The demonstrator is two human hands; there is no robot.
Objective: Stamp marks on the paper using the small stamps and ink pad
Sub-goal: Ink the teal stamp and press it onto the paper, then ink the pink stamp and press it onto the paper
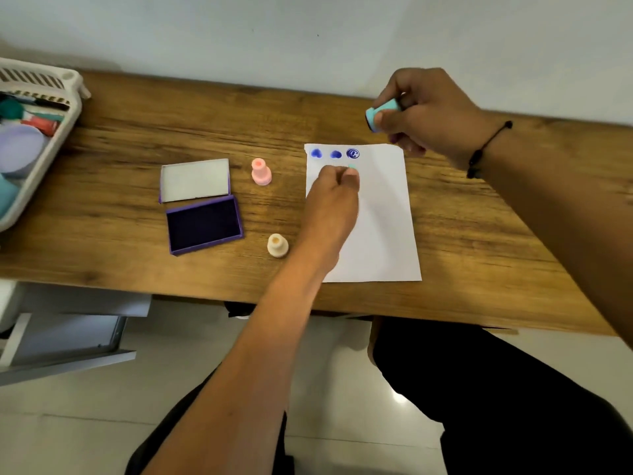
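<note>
A white paper (383, 214) lies on the wooden table (137, 138), with three blue marks (335, 154) in a row along its top edge. My left hand (334, 200) rests on the paper just below the marks, fingers pinched on a small teal piece (352, 167) that is mostly hidden. My right hand (424, 114) hovers above the paper's top right corner, gripping a teal stamp (382, 113) tilted sideways. The purple ink pad (204, 223) lies open left of the paper, its lid (194, 180) behind it. A pink stamp (261, 171) and a cream stamp (277, 245) stand between pad and paper.
A white plastic basket (68, 94) with pens and round containers sits at the table's left end. A wall runs behind the table. My dark-clothed legs are below the near table edge, and a grey frame (68, 341) stands on the floor at left.
</note>
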